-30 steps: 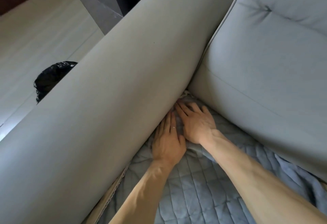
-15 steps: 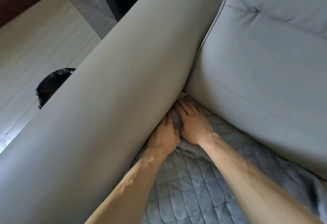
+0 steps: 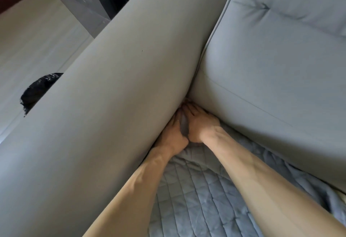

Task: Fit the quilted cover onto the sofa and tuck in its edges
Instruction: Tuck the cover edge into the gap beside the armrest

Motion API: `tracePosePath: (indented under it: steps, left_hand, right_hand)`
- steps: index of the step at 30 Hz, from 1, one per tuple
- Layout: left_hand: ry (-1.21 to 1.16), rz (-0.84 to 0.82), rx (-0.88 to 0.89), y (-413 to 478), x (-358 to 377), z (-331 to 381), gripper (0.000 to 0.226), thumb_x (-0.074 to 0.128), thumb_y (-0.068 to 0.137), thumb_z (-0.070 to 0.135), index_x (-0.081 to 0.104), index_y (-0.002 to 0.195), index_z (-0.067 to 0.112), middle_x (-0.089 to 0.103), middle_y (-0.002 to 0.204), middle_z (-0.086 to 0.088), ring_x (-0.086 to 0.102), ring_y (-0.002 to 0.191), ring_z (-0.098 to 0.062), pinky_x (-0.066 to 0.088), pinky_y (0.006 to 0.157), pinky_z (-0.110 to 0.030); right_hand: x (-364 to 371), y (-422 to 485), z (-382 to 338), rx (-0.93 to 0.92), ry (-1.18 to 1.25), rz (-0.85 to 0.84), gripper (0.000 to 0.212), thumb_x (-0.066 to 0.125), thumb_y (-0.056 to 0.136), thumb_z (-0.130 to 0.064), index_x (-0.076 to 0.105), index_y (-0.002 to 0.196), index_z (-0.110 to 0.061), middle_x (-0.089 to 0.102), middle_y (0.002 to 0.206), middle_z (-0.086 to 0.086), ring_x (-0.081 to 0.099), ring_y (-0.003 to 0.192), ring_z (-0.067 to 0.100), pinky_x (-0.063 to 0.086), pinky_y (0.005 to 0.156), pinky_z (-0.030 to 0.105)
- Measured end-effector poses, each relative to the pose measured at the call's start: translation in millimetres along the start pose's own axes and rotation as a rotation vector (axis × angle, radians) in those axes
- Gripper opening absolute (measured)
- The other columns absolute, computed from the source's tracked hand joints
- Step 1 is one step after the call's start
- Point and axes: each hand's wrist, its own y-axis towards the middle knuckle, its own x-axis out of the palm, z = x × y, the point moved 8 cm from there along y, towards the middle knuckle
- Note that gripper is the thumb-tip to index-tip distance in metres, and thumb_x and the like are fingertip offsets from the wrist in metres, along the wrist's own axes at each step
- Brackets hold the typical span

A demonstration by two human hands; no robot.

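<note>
A grey-blue quilted cover [image 3: 196, 195] lies over the seat of a pale grey sofa. The sofa's armrest [image 3: 116, 105] runs diagonally on the left and its back cushion [image 3: 271, 72] fills the right. Both hands press into the corner where armrest, back and seat meet. My left hand [image 3: 173, 136] lies against the armrest with its fingertips hidden in the gap. My right hand [image 3: 201, 122] lies flat beside it, fingers pushed under the back cushion. A dark fold of the cover [image 3: 184, 126] bunches up between the two hands.
A black crumpled bag [image 3: 37, 90] shows on the pale floor [image 3: 37, 40] beyond the armrest. A dark grey cabinet [image 3: 89, 2] stands at the top left behind the sofa.
Both hands have pushed deeper into the corner gap, hiding more of the fingers. The cover has bunched into a fold between them, and the view has moved closer.
</note>
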Motion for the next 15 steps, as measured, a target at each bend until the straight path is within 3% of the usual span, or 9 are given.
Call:
tracePosePath:
  steps: [2, 6, 9, 15]
  left_hand:
    - [-0.023, -0.016, -0.022, 1, 1, 0, 0.083, 0.054, 0.094, 0.026, 0.002, 0.157, 0.013, 0.001, 0.164, -0.004, 0.004, 0.15, -0.014, -0.007, 0.117, -0.019]
    - [-0.006, 0.047, 0.004, -14, -5, 9, 0.082, 0.055, 0.091, 0.022, 0.008, 0.157, 0.014, 0.007, 0.164, -0.001, 0.008, 0.15, -0.014, 0.006, 0.121, -0.029]
    - [0.002, 0.123, 0.08, -39, -12, 4, 0.078, 0.048, 0.09, 0.014, 0.009, 0.157, 0.016, 0.006, 0.164, 0.002, 0.007, 0.15, -0.013, 0.009, 0.121, -0.031]
    - [-0.028, 0.085, 0.075, -29, -5, -2, 0.072, 0.042, 0.093, 0.013, 0.008, 0.157, 0.017, 0.003, 0.164, 0.003, 0.003, 0.15, -0.01, 0.002, 0.122, -0.029]
  right_hand:
    - [-1, 5, -3, 0.044, -0.022, -0.003, 0.079, 0.048, 0.093, -0.031, 0.001, 0.156, -0.026, -0.002, 0.163, -0.011, -0.001, 0.149, 0.008, 0.014, 0.12, 0.035]
    - [-11, 0, -4, 0.093, -0.025, 0.139, 0.05, 0.027, 0.105, -0.036, 0.019, 0.154, -0.031, 0.01, 0.163, -0.011, 0.009, 0.148, 0.011, 0.02, 0.115, 0.038]
    - [-14, 4, -5, 0.09, -0.056, 0.15, 0.048, 0.022, 0.107, -0.035, 0.021, 0.154, -0.031, 0.011, 0.163, -0.012, 0.01, 0.148, 0.011, 0.022, 0.115, 0.039]
    - [-12, 13, -9, 0.152, -0.159, 0.104, 0.049, 0.026, 0.106, -0.03, 0.02, 0.154, -0.03, 0.014, 0.161, -0.009, 0.008, 0.146, 0.015, 0.027, 0.111, 0.044]
